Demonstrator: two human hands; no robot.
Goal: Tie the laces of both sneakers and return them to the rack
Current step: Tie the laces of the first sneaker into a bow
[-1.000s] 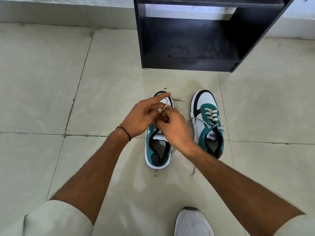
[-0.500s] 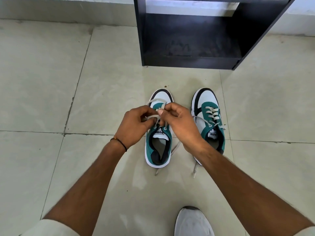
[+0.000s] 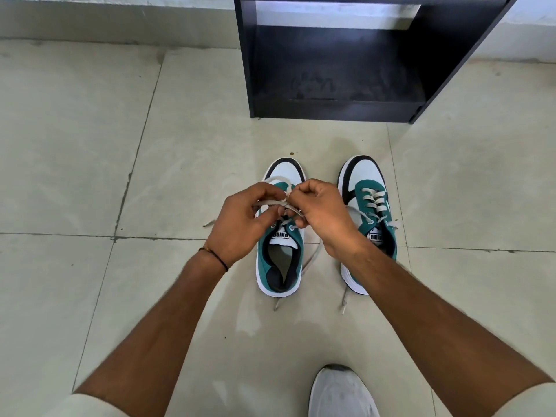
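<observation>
Two teal, white and black sneakers stand side by side on the tiled floor, toes toward the rack. Over the left sneaker [image 3: 279, 263] my left hand [image 3: 240, 224] and my right hand [image 3: 325, 215] pinch its grey-white laces [image 3: 272, 203], loops held between the fingertips above the tongue. One lace end trails left on the floor, another lies beside the heel. The right sneaker [image 3: 368, 206] has loose laces, one end lying on the floor near its heel. My right wrist hides part of its inner side.
A black open shoe rack [image 3: 331, 70] stands against the wall just beyond the sneakers, its lower shelf bare. The toe of a white shoe [image 3: 341, 392] on my own foot shows at the bottom edge. Pale floor tiles spread all round.
My hands have drawn slightly apart over the left sneaker, pulling the lace loops out sideways. A lace end now trails to the left on the floor.
</observation>
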